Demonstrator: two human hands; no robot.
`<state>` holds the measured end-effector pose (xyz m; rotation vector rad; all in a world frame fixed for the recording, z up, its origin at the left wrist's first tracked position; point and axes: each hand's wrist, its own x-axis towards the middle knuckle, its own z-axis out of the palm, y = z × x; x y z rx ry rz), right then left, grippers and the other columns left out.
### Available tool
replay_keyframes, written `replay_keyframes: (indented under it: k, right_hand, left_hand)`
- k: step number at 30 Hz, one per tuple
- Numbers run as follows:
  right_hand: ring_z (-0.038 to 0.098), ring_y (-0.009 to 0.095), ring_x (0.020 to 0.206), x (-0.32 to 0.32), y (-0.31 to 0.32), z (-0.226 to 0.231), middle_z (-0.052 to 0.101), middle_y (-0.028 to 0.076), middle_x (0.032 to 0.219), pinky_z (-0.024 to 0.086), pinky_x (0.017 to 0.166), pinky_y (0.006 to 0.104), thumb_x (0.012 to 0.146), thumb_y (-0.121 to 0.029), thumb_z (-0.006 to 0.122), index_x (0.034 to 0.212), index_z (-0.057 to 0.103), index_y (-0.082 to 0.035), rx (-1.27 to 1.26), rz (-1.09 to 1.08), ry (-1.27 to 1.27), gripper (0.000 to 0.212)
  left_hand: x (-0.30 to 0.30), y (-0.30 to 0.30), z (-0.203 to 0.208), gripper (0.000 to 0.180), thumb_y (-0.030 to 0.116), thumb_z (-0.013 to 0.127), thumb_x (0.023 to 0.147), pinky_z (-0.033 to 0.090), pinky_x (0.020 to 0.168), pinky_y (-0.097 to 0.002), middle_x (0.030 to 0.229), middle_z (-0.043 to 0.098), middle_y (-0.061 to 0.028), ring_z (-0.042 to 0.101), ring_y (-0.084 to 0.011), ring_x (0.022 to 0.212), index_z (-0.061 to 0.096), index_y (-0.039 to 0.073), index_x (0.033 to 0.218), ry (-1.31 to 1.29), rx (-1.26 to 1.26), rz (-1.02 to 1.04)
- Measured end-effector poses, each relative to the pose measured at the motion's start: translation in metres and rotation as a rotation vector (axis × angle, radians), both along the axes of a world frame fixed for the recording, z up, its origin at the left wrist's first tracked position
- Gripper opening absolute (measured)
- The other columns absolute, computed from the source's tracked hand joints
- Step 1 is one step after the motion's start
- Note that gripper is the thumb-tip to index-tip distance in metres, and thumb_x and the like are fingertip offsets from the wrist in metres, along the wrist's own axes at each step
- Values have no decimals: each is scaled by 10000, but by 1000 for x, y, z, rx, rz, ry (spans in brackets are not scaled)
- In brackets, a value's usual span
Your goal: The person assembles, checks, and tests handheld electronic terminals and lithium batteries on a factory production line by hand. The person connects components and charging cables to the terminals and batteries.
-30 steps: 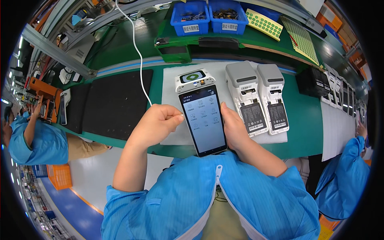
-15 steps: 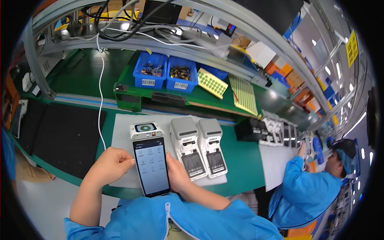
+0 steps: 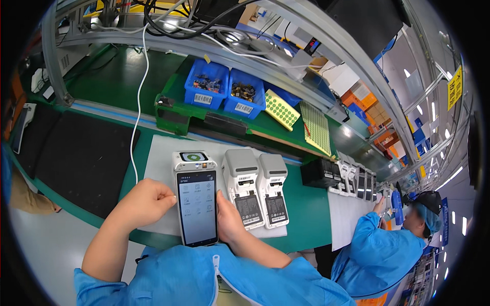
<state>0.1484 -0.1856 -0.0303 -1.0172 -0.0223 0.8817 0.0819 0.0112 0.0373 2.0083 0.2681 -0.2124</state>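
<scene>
A white handheld payment terminal (image 3: 198,209) is tilted up in front of me, its lit screen showing a grid of icons. On its top end sits a dark square panel with a green round mark (image 3: 192,157). My right hand (image 3: 230,218) grips the terminal's right side. My left hand (image 3: 145,204) is pinched at its left side, where a white cable (image 3: 135,127) runs down behind the fingers; the cable's end is mostly hidden. Right of it, two similar terminals (image 3: 241,176) (image 3: 273,176) lie back up, with dark batteries showing in their open bays.
Under the terminals lies a white sheet (image 3: 158,158) on the green bench (image 3: 311,229). A black mat (image 3: 76,163) is at left. Two blue bins (image 3: 206,84) (image 3: 245,94) of small parts and yellow sticker sheets (image 3: 282,109) stand on the shelf. A co-worker (image 3: 383,245) in blue is at right.
The view has shifted slightly, so the bench and bins appear farther right. Both hands stay at the terminal's sides, and its screen looks brighter.
</scene>
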Motion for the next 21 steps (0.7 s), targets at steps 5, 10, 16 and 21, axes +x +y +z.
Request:
replay_keyframes:
  k: [5, 10, 16, 21]
  right_hand:
    - [530, 248, 1129, 1, 3, 0, 536, 136, 1237, 426, 964, 380, 994, -399, 245, 1279, 439, -18, 135, 50, 18, 514]
    - [512, 251, 1158, 2, 2, 0, 512, 123, 1277, 416, 978, 416, 979, -450, 250, 1316, 417, -68, 354, 115, 156, 535]
    - [475, 283, 1199, 5, -4, -1, 455, 150, 1332, 388, 1001, 442, 964, -487, 248, 1360, 365, -60, 545, 180, 283, 594]
    - [430, 330, 1233, 7, -4, 2, 421, 203, 1342, 359, 1014, 460, 941, -544, 241, 1394, 304, -60, 686, 359, 233, 665]
  left_hand:
    - [1, 8, 4, 185, 128, 597, 814, 420, 523, -296, 589, 568, -82, 508, -132, 541, 625, -46, 758, -68, 51, -87]
    - [1, 1, 11, 186, 132, 621, 810, 401, 520, -256, 592, 545, -25, 478, -82, 562, 622, -50, 772, -53, -45, -18]
    - [1, 1, 9, 157, 118, 622, 830, 411, 547, -245, 642, 576, -17, 492, -66, 602, 637, -37, 806, -27, -79, -33]
    - [1, -5, -9, 143, 111, 613, 849, 410, 578, -214, 707, 616, -18, 506, -53, 642, 641, -29, 844, -253, -296, 58]
